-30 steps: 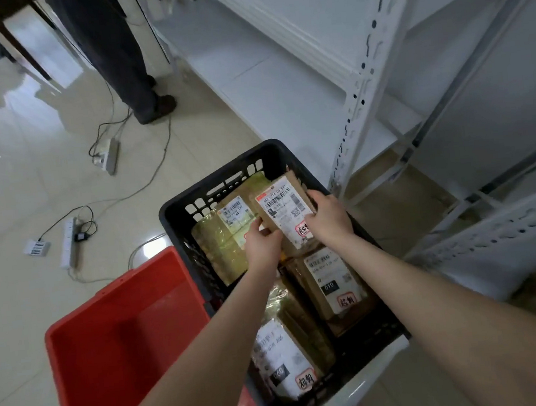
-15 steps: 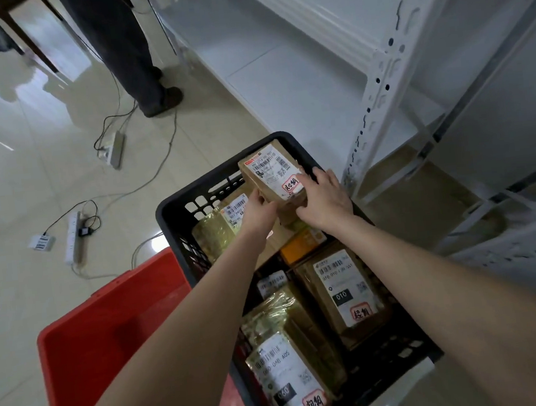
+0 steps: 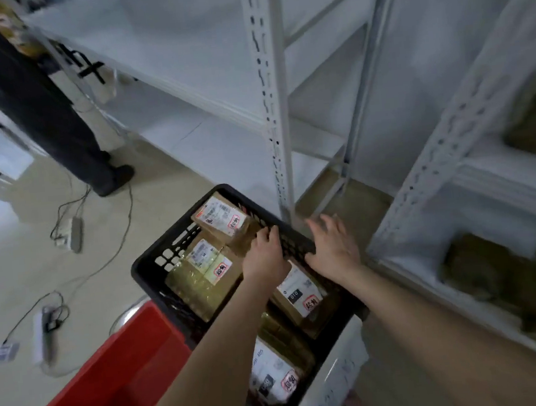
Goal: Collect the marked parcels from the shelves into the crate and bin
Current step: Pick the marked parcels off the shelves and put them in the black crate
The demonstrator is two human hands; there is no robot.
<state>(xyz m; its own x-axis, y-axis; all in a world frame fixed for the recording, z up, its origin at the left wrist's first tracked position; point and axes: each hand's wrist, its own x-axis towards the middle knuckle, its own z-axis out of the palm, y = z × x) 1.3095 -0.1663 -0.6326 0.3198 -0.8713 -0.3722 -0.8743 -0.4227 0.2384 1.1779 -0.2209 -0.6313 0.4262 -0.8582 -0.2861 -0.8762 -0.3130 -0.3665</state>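
The black crate stands on the floor and holds several brown parcels with white labels and red-marked stickers. One labelled parcel lies in the crate's far corner. My left hand reaches into the crate, its curled fingers on that parcel's near end by the right wall. My right hand hovers over the crate's right rim, fingers spread and holding nothing. More parcels lie near the left wall, under my wrists and at the near end. The red bin sits to the crate's left.
White metal shelving rises right behind the crate, with an upright post close to my hands. Blurred brown parcels lie on a low shelf at right. A person's legs stand at the back left. Power strips and cables trail over the floor.
The labelled parcel went from both hands, raised over the crate, down into its far corner. My right hand let go and spread its fingers. The camera tilted up toward the shelves.
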